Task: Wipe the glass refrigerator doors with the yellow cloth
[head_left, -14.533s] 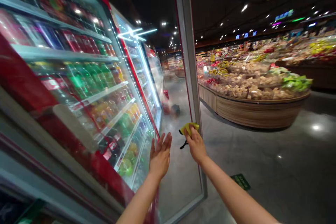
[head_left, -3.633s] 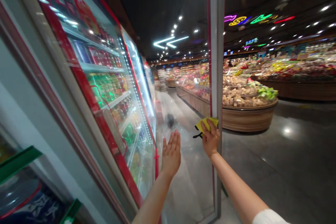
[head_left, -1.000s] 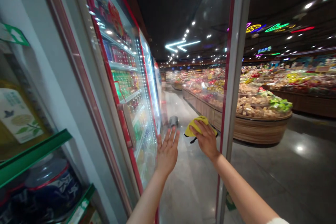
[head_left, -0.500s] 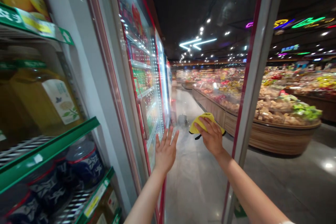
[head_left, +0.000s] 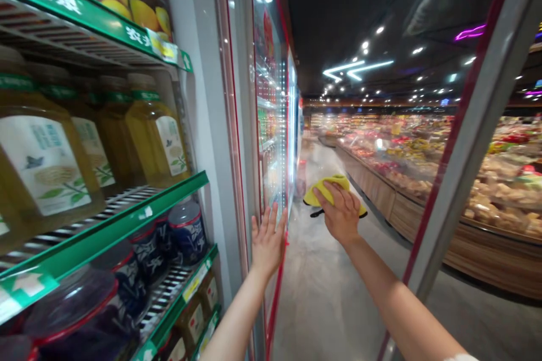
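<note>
Cloth (head_left: pixel 312 196) farther from the door frame (head_left: pixel 460 180) than half a second ago

Since the last frame the door frame has shifted right in view, widening the gap between it and the cloth, and more of the shelves at the left has come into sight. The right hand (head_left: pixel 342 217) grasps the cloth, its fingers laid over the yellow face; a black border and a small black strap show below them. The cloth is at the glass (head_left: pixel 423 11), well left of the frame's long edge, with the floor (head_left: pixel 330 304) seen behind it. The left hand (head_left: pixel 267 242) holds nothing; it is flat, fingers spread, back to the camera, near the door's hinge side. Whether its palm touches the glass I cannot tell.

On the middle shelf stand tea bottles (head_left: pixel 154 124) with white labels, behind a green strip (head_left: pixel 127 223) along the front edge; one is close to the right corner. On the shelf below are dark blue bottles (head_left: pixel 186 231) with red rings, one near that shelf's right corner, and under them brownish bottles (head_left: pixel 197 318).

Past the door a lit cooler (head_left: pixel 271 96) stands along the left of the aisle. A wood-sided counter (head_left: pixel 381 192) heaped with goods runs along the right, and arrow lights (head_left: pixel 344 67) glow overhead
</note>
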Demonstrator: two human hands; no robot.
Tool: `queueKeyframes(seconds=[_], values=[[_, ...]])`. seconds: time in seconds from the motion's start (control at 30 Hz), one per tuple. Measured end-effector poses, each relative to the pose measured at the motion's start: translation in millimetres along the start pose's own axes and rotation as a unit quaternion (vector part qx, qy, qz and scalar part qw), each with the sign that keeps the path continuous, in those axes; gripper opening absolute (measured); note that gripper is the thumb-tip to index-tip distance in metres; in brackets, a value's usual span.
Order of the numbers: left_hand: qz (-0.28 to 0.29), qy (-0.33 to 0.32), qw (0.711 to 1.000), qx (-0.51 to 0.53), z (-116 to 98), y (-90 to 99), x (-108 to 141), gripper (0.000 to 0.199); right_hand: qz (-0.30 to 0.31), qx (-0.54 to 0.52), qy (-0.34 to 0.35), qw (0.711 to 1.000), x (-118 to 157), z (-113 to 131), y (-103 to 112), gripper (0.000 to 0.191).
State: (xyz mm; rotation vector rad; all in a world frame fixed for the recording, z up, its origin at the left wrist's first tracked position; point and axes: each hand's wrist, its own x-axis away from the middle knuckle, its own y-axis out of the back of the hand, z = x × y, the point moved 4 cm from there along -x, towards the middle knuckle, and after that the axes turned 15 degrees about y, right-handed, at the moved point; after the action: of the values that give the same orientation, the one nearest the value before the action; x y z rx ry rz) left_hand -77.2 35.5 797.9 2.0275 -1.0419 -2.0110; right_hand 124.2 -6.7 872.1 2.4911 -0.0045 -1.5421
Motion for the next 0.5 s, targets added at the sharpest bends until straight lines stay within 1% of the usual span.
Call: queueKeyframes(seconds=[0.07,0.1,0.13,0.2,0.27,0.3,0.33,0.4,0.43,0.47,0.5], values=[[-0.001,0.005,1.000,-0.003,5.9,1.2,1.2,0.078,-0.034,0.002,-0.041,0.999,-8.6,4.8,-5.9,0.059],[-0.001,0.005,1.000,-0.005,8.2,1.6,1.8,0.078,-0.035,-0.008,-0.041,0.999,-12.4,10.1,-9.2,0.060],[-0.002,0.005,1.000,-0.007,10.3,2.1,2.6,0.077,-0.023,-0.025,-0.024,0.999,-15.2,16.2,-12.1,0.061],[-0.003,0.009,1.000,-0.013,15.6,3.3,4.9,0.076,0.016,-0.058,0.035,0.998,-16.5,26.8,-14.6,0.062],[-0.004,0.017,1.000,-0.015,22.1,5.2,8.1,0.075,0.028,-0.065,0.075,0.995,-15.2,29.2,-12.2,0.061],[-0.004,0.022,1.000,-0.016,25.4,6.4,9.6,0.075,0.017,-0.059,0.072,0.995,-15.6,27.2,-10.4,0.060],[-0.003,0.028,0.999,-0.016,28.4,7.8,10.9,0.075,-0.002,-0.052,0.055,0.997,-17.3,24.6,-9.3,0.058],[0.000,0.037,0.999,-0.017,32.8,10.5,12.5,0.074,-0.042,-0.046,0.006,0.998,-23.9,22.6,-10.9,0.055],[0.002,0.041,0.999,-0.019,34.2,11.9,12.8,0.074,-0.052,-0.052,-0.010,0.997,-27.7,25.3,-13.7,0.054],[0.004,0.044,0.999,-0.021,35.1,13.5,13.1,0.073,-0.053,-0.064,-0.010,0.996,-31.1,30.9,-17.4,0.056],[0.004,0.045,0.999,-0.023,35.8,15.3,13.4,0.073,-0.048,-0.082,0.007,0.995,-33.5,38.8,-21.1,0.057]])
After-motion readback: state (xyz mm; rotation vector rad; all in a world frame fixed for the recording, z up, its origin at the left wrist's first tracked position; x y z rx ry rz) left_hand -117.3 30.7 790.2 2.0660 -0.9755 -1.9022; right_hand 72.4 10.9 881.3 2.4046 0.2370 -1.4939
